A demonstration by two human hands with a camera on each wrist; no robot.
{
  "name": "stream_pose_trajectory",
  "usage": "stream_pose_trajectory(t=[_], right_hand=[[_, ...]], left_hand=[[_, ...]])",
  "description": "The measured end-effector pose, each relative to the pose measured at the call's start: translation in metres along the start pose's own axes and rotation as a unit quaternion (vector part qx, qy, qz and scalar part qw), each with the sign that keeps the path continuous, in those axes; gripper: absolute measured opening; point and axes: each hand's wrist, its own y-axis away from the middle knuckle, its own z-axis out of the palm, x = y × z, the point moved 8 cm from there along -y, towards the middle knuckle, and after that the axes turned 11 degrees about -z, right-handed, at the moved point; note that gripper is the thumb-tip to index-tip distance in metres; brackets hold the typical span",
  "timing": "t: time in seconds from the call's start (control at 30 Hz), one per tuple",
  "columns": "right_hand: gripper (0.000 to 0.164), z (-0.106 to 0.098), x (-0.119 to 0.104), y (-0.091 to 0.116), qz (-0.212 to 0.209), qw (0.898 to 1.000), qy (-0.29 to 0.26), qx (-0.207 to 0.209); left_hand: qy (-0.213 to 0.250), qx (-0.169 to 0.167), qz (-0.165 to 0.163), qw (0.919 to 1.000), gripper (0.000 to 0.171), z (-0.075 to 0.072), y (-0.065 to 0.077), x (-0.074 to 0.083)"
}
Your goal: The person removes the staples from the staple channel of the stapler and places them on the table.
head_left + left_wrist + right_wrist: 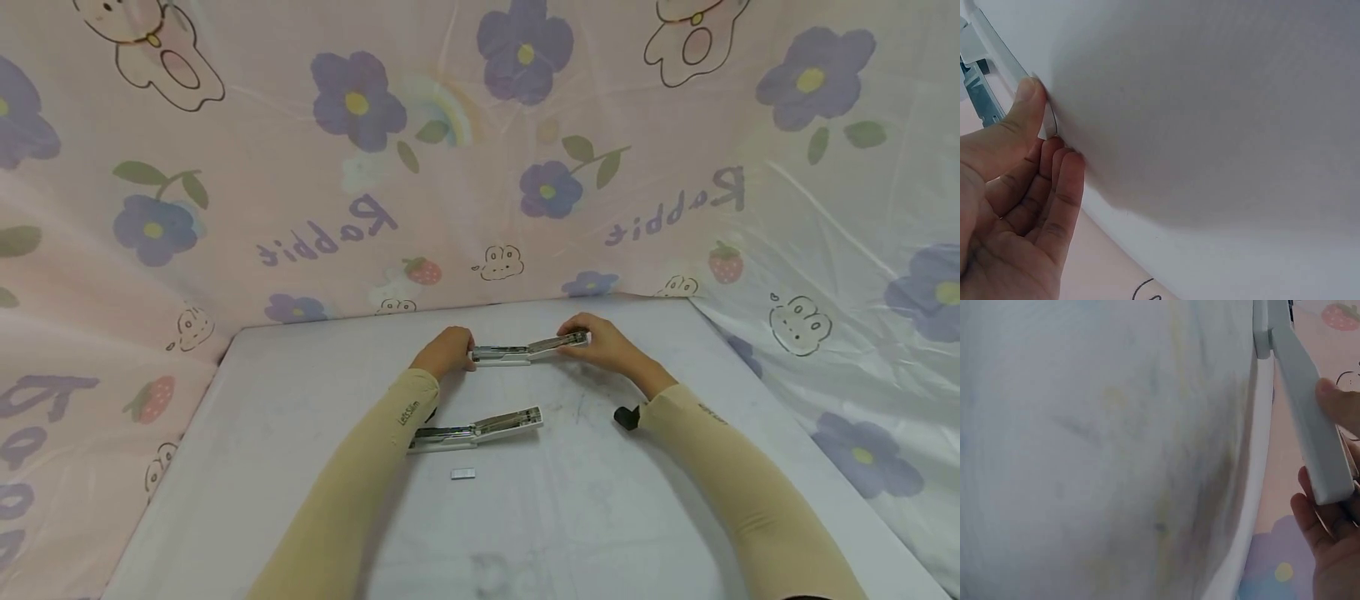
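Observation:
Toward the back of the table, a white stapler [501, 358] lies swung open, its metal inside showing. My left hand [447, 350] pinches the end of its base between thumb and fingers; the left wrist view shows this hand [1022, 187] at the base's edge. The other half, tilted upward, is gripped at its tip by my right hand [606, 346]. In the right wrist view, the thumb lies on this white stapler arm [1313, 425] and the fingers curl under its end. A second opened stapler [506, 423] sits nearer, partly hidden by the left sleeve.
A small silvery strip, seemingly of staples [462, 473], lies in front of the nearer stapler. The white table [570, 517] has faint smudges. A patterned curtain [450, 192] hangs behind and at both sides. A black piece [627, 417] sticks out by the right wrist.

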Motion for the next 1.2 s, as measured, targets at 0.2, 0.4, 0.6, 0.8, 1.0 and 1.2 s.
stream_pose_trajectory(t=[0.2, 0.4, 0.6, 0.8, 1.0, 1.2], right_hand=[[0.033, 0.004, -0.020, -0.010, -0.064, 0.998, 0.023, 0.013], [0.031, 0.016, -0.044, -0.024, -0.102, 0.995, 0.007, 0.017], [0.033, 0.036, -0.057, -0.037, -0.106, 0.994, -0.022, 0.001], [0.031, 0.054, -0.058, -0.046, -0.073, 0.997, -0.033, -0.017], [0.030, 0.067, -0.059, -0.054, -0.051, 0.997, -0.020, -0.053], [0.027, 0.075, -0.063, -0.059, -0.073, 0.995, -0.011, -0.066]], left_hand=[[0.005, 0.001, 0.006, 1.0000, 0.024, -0.001, 0.000, 0.000], [0.011, -0.001, 0.011, 0.9999, 0.024, 0.000, -0.002, -0.002], [0.009, 0.000, 0.011, 0.9999, 0.024, 0.001, -0.004, -0.003], [0.004, -0.005, 0.012, 0.9999, 0.025, 0.002, -0.006, -0.004], [0.010, -0.006, 0.007, 0.9999, 0.026, 0.002, -0.007, -0.006], [0.008, -0.009, 0.007, 0.9999, 0.026, 0.002, -0.007, -0.006]])
